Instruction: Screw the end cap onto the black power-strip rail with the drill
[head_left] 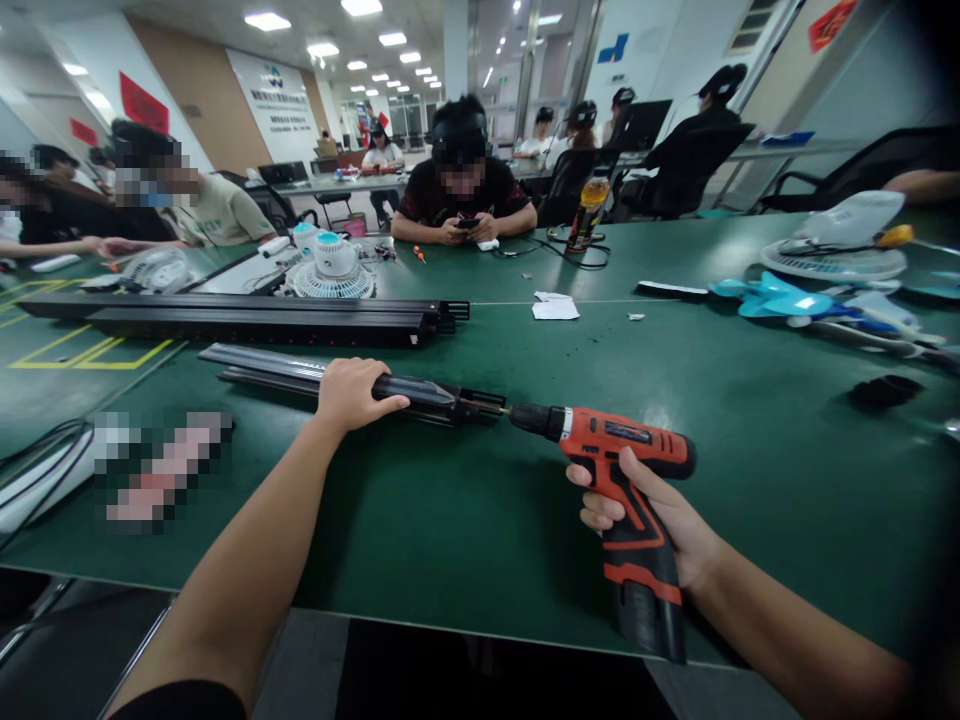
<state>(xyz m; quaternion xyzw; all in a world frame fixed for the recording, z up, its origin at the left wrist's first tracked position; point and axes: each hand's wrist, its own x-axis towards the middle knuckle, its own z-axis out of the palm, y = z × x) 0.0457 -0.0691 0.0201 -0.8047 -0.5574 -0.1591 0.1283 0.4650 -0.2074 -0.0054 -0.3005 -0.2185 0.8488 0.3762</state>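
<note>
My left hand (352, 392) is closed over a long black metal rail (427, 394) that lies flat on the green table (465, 510). My right hand (649, 505) grips the handle of an orange and black cordless drill (622, 445). The drill lies level, its bit pointing left and meeting the right end of the rail. A thin grey strip (255, 358) lies alongside the rail on its far side.
Two longer black rails (247, 318) lie further back. White paper scraps (555, 306), a bottle (589, 212), small white fans (331, 268) and blue fan parts (787, 300) sit around the table. A person with a phone sits opposite; others sit at left.
</note>
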